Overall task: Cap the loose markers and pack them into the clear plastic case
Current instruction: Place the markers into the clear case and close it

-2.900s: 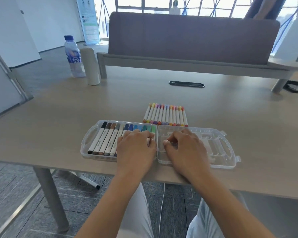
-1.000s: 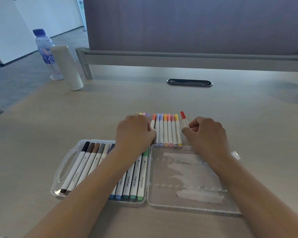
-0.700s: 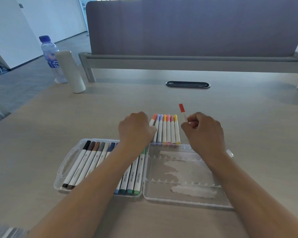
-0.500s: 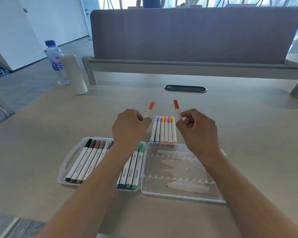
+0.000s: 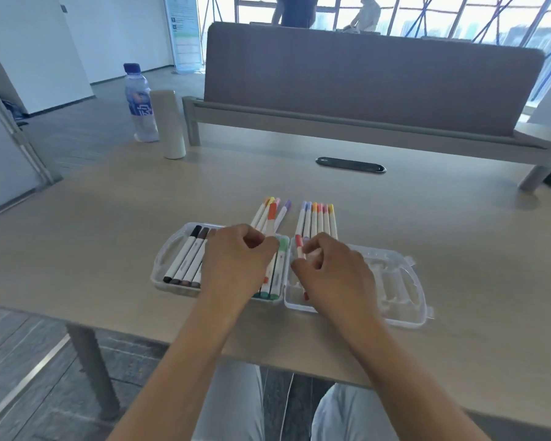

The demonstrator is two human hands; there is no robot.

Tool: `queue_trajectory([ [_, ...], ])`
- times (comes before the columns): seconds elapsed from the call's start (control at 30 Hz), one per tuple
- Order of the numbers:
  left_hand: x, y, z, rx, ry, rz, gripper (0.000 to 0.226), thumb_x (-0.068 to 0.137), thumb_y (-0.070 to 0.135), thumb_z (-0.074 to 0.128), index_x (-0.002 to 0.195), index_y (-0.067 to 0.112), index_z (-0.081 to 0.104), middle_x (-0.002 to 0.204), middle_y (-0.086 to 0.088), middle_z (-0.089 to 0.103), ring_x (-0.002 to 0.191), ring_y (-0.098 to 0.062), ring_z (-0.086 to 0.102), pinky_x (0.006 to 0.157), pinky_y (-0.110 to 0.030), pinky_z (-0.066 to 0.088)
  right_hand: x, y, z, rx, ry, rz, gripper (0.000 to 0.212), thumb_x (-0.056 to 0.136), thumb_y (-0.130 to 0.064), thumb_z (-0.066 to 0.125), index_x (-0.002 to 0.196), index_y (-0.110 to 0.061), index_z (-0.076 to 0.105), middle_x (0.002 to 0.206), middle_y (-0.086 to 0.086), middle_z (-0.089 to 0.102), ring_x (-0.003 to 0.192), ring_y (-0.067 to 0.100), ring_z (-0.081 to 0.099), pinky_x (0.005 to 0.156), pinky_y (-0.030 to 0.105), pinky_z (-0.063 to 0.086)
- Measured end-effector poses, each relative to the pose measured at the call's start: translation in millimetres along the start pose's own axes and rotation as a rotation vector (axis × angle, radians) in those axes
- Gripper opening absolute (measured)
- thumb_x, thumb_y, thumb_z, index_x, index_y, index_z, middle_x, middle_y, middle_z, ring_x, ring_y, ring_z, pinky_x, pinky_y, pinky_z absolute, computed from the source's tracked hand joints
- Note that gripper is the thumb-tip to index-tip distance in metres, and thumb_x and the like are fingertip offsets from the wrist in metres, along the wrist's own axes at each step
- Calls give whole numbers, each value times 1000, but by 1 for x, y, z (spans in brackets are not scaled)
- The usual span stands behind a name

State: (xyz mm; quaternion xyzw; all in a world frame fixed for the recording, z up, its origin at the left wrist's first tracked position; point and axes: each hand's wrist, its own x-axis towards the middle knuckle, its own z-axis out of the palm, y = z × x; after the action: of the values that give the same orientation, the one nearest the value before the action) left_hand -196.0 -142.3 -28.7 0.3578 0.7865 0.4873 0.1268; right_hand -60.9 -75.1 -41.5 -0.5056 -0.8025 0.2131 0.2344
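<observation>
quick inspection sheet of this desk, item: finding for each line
surface: tan desk, case lies open near its front edge
job's things: clear plastic case, left half holds markers, right half mostly bare; loose markers in two groups behind it
clutter: water bottle and white cylinder at far left
grippers: left hand holds orange-capped marker; right hand holds red-capped marker over the right half
cables: thin white cord under desk
surroundings: grey divider, windows, people beyond
</observation>
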Motion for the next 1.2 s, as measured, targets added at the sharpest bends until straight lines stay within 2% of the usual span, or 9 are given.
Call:
queue_trajectory([
  [0.07,-8,-6,-5,-16,2,-7,9,84,31,70,79,24,72,67,11,68,56,0,64,59,-18,54,-4,-2,12,-42,45,6,18,91,-44,61,107,-36,63,93,-13,69,81,11,64,68,29,44],
  [0.2,-16,-19,-13,-55,-7,-19,8,80,33,70,79,26,73,70,11,70,65,-6,67,69,-36,60,-12,1,28,-76,94,-8,19,94,-44,58,110,-35,64,87,-12,71,82,14,66,76,33,53],
  [0.37,-17,-26,-17,-42,-38,-20,10,81,33,69,80,26,75,69,12,71,64,-2,65,67,-31,57,-12,10,29,-66,87,-67,18,101,-40,55,111,-35,70,87,-19,64,78,6,59,71,27,44],
  [0.47,-18,-28,-13,-13,-68,-13,10,83,33,69,78,26,74,70,12,70,65,-3,65,66,-29,53,-10,13,24,-69,73,-81,17,99,-41,60,110,-37,72,87,-22,65,79,3,57,79,30,48],
  [0.6,-21,-25,-7,82,-78,19,15,86,36,68,93,24,75,81,13,70,77,-2,64,73,-27,53,-6,11,20,-75,41,-101,18,98,-44,62,108,-35,74,84,-21,65,83,8,64,89,38,55],
  [0.73,-27,-21,0,126,-80,56,25,88,35,66,110,26,73,82,12,69,77,-3,63,75,-29,52,-8,20,13,-73,-20,-178,19,98,-43,60,111,-36,72,85,-21,62,83,6,61,84,35,53],
  [0.87,-29,-10,17,186,-100,111,35,92,37,63,124,25,70,92,8,72,78,-5,62,77,-24,46,-7,44,-6,-52,22,-151,16,98,-43,59,96,-34,72,91,-18,65,85,3,60,81,31,47],
  [1.03,-28,6,48,276,-87,159,34,96,43,58,126,29,64,98,5,74,90,-14,68,98,-42,53,-10,73,-12,-1,121,-90,16,97,-39,61,84,-33,67,84,-16,64,84,7,59,76,29,40],
  [1.2,-26,0,64,391,-22,228,25,96,46,57,115,35,68,86,11,70,83,-11,65,93,-41,54,-13,78,-4,-31,152,-62,24,97,-44,58,80,-28,64,80,-12,63,78,9,57,69,31,42],
])
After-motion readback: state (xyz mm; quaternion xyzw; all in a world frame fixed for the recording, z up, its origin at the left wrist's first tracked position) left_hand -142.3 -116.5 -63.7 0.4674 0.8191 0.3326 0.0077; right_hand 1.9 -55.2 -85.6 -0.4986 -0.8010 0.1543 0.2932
